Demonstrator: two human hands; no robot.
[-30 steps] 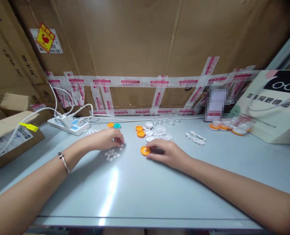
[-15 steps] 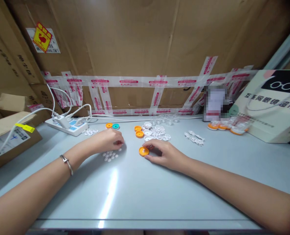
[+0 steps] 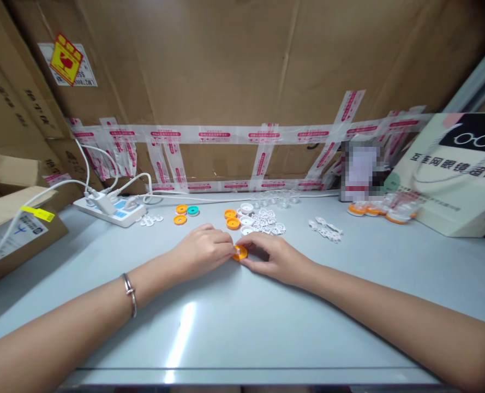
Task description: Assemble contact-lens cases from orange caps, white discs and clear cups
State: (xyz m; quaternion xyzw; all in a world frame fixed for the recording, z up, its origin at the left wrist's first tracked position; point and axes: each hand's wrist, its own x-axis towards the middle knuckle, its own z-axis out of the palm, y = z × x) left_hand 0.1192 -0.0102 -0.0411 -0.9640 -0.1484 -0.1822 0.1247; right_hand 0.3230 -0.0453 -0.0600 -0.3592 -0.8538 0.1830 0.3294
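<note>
My right hand (image 3: 275, 255) rests on the grey table (image 3: 242, 322) and pinches a small orange cap (image 3: 239, 252) that lies flat on it. My left hand (image 3: 203, 249) has its fingers pressed together at the cap's left edge, touching it; whether a small white disc is between them is hidden. Behind the hands lie more orange caps (image 3: 231, 219), white caps (image 3: 246, 214) and a heap of small white plastic parts (image 3: 267, 221). An orange cap and a teal cap (image 3: 192, 210) lie further left.
A white power strip (image 3: 110, 209) with plugged cables sits at the back left, beside an open cardboard box (image 3: 13, 229). Taped cardboard forms the back wall. A printed box (image 3: 457, 174) and several finished orange-based pieces (image 3: 383, 210) stand at the right. More white parts (image 3: 326, 229) lie nearby.
My left hand has moved right from the white discs to the orange cap and now touches it. The right hand has kept hold of the cap. The view has shifted slightly.
</note>
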